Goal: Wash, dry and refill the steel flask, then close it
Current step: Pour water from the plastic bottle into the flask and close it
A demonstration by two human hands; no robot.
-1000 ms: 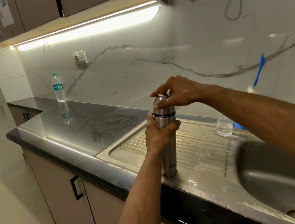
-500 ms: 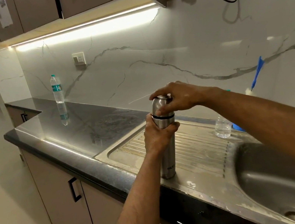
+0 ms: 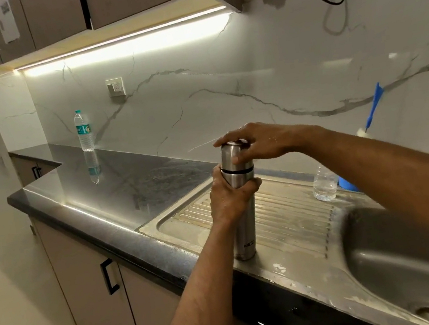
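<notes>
Change: since a second ago the right hand [image 3: 256, 141] has turned a little on the flask cap; its fingers now lie flatter across the top, while the flask and the left hand have stayed in place.
Water bottle [image 3: 84, 130]: upright near the far left end of the table [image 3: 126, 185], close to the wall, well apart from the flask.
Left hand [image 3: 230, 195]: wrapped closed around the upper body of the steel flask [image 3: 243, 225], just below the dark ring, thumb on the near side and fingers curled round the far side.
Steel flask: upright on the ribbed drainboard [image 3: 290, 215], near its front edge and towards its left end, base resting on the steel.
Cap [image 3: 231, 156]: seated on the flask top, above the dark ring.
Right hand: closed over the cap from above and from the right, fingertips reaching past its left side, thumb pressed on the near face.
Clear bottle [image 3: 324, 183]: at the drainboard's far right corner, partly hidden by the right forearm.
Blue brush [image 3: 373, 107]: leaning against the wall behind it.
Sink basin [image 3: 411, 257]: right of the drainboard.
</notes>
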